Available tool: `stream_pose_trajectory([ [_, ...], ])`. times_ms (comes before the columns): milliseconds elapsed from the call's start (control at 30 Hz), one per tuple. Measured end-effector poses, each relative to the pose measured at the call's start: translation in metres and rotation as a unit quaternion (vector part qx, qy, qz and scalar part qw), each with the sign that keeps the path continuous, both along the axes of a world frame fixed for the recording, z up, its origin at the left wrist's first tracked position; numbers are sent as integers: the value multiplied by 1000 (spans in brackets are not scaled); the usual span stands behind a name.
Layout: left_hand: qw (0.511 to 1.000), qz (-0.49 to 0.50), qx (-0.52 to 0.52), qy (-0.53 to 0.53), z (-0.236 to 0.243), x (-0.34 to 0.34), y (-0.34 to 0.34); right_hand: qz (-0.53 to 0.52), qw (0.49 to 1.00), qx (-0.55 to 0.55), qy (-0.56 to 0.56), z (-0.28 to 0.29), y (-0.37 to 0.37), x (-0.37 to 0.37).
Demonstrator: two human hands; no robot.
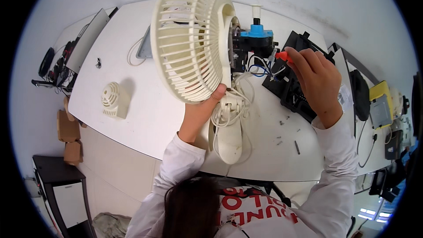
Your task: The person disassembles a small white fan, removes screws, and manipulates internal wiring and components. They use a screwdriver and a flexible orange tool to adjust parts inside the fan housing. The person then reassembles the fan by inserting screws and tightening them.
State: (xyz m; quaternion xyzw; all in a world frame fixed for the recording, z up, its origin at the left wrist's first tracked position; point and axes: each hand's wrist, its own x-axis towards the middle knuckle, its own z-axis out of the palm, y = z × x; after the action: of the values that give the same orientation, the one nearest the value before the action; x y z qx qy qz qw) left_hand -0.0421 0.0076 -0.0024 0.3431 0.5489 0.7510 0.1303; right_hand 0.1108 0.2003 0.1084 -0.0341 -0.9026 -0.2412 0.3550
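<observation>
A cream desk fan (191, 39) is held up over the table, its round slatted cage at the left and its motor unit bare at the right. My left hand (202, 113) grips the cage's lower edge near the neck, thumb in front. The motor's rear has a blue plastic part (256, 31), and blue and white wires (260, 64) hang below. Between its fingertips, my right hand (320, 79) pinches a small red cone-ended tool (283, 56), mostly hidden, beside the motor's rear. Below, the fan's base (230, 145) is wrapped by loops of cream cord (246, 92).
A cream vented cover (115, 100) stands at the left of the table. Behind my right hand lies an open black tool case (293, 90). Loose screws (282, 123) and a thin dark rod (297, 147) lie near the front right. A grey tray (144, 46) sits behind the cage.
</observation>
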Motion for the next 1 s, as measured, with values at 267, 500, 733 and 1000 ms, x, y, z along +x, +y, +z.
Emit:
stream_pose_trajectory([
  [267, 999, 3, -33, 1, -7, -5, -4, 21, 1000, -2, 2, 2, 4, 4],
  [500, 999, -8, -12, -34, -9, -4, -3, 15, 994, -104, -40, 9, -1, 5],
  [733, 1000, 1, 4, -25, 2, -2, -1, 2, 974, -203, -105, 29, -2, 4],
  [1000, 996, -53, 8, -73, -27, -20, -5, 8, 944, -310, -114, 37, 0, 5],
])
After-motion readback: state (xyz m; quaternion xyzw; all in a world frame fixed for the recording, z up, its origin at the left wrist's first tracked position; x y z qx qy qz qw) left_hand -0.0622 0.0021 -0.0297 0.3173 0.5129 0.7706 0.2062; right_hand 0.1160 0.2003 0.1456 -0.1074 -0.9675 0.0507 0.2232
